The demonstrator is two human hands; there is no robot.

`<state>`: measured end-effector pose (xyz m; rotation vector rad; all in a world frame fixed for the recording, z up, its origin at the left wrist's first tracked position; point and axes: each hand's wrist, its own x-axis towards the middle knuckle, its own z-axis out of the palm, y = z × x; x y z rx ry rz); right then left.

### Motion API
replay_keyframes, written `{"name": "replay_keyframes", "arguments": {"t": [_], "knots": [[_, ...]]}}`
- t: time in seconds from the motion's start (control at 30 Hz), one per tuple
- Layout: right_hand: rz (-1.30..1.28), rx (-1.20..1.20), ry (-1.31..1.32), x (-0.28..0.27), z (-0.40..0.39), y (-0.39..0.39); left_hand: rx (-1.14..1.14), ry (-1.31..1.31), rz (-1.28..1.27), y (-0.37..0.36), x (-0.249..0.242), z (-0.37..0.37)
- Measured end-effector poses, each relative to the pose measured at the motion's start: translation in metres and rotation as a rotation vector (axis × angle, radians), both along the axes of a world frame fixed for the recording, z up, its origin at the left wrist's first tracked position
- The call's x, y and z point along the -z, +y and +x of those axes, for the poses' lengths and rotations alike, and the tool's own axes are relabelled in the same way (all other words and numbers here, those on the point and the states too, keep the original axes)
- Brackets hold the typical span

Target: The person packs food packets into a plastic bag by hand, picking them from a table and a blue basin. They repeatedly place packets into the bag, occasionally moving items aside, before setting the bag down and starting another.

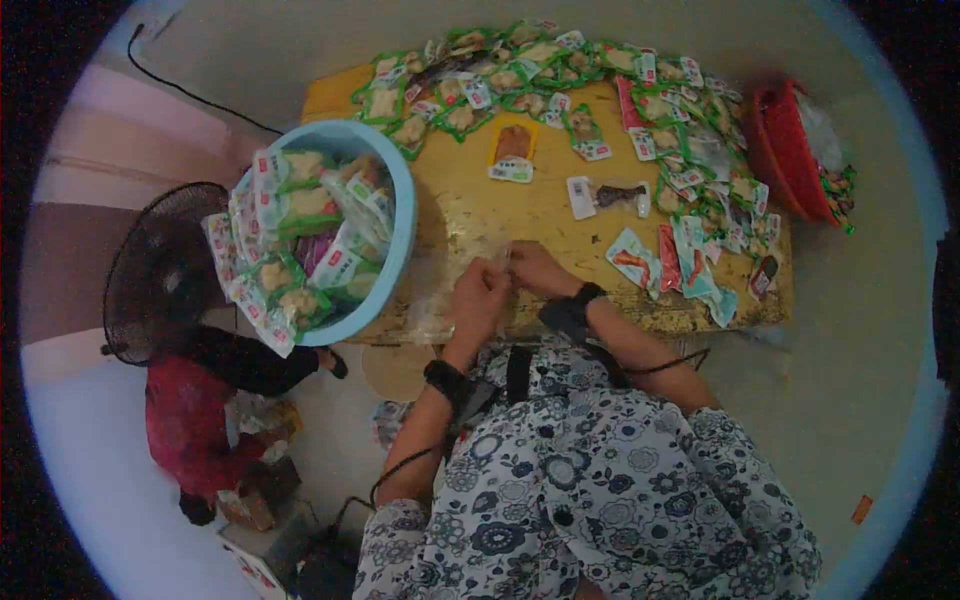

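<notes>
My left hand (482, 297) and my right hand (538, 270) meet at the near edge of the yellow table (470, 200). The fingers of both are pinched together on a clear plastic bag (502, 256), whose thin film is hard to make out. Farther up the table lie a yellow-edged food packet (513, 150) and a clear packet with dark contents (620, 195). Right of my hands are a light packet with a red-orange picture (634, 258) and a red packet (669, 260).
A light blue basin (404, 230) heaped with green and white packets (305, 210) stands at the left. Many more packets (460, 115) line the table's far and right sides. A red basket (785, 150) is at the right. Behind the basin are a black fan (150, 270) and a crouching person (200, 425).
</notes>
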<state>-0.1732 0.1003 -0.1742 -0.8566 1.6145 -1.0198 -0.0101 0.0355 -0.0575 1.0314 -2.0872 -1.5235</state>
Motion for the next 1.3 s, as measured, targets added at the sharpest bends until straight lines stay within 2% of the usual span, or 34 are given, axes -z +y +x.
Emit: {"name": "replay_keyframes", "arguments": {"t": [0.03,0.1,0.2,0.27,0.3,0.4,0.5,0.6,0.7,0.8,0.87,1.0,1.1,1.17,1.23,1.3], "knots": [[-0.02,0.09,-0.102,0.0,-0.004,0.009,0.027,0.015,0.036,0.0,0.016,-0.003],[0.002,0.227,-0.333,-0.094,-0.003,0.025,0.085,0.045,0.108,0.0,0.045,-0.008],[0.11,0.251,-0.218,-0.08,-0.02,0.042,0.047,0.109,0.213,0.002,0.053,-0.017],[0.117,0.226,-0.226,-0.08,-0.025,0.055,0.164,0.062,0.322,-0.003,0.044,-0.021],[0.118,0.209,-0.231,-0.084,-0.023,0.059,0.219,0.037,0.373,-0.006,0.038,-0.022],[0.092,0.246,-0.206,-0.1,-0.001,0.069,0.183,0.051,0.484,-0.013,0.041,-0.024],[0.089,0.162,-0.075,-0.12,0.005,0.069,0.175,-0.051,0.499,-0.018,0.021,-0.028],[0.075,0.173,-0.064,-0.107,0.009,0.066,0.19,0.006,0.595,-0.021,0.03,-0.025],[0.004,0.115,0.233,-0.088,0.008,0.057,0.183,0.051,0.71,-0.021,0.032,-0.026],[0.058,0.13,0.087,-0.072,0.005,0.052,0.141,0.041,0.738,-0.022,0.036,-0.025],[-0.003,0.219,0.002,-0.066,0.009,0.054,0.147,0.021,0.736,-0.024,0.036,-0.023],[0.022,0.285,-0.077,-0.076,0.005,0.064,0.107,0.096,0.751,-0.017,0.025,-0.021],[0.0,0.305,0.028,-0.061,-0.002,0.075,0.053,0.104,0.729,-0.015,0.015,-0.02],[0.008,0.376,0.323,-0.04,-0.001,0.079,0.12,-0.028,0.591,-0.02,0.033,-0.023],[-0.082,0.439,0.434,-0.048,0.007,0.072,0.126,-0.061,0.535,-0.019,0.037,-0.027],[-0.281,0.493,0.355,-0.073,0.012,0.063,0.069,-0.006,0.568,-0.012,0.032,-0.027]]}}
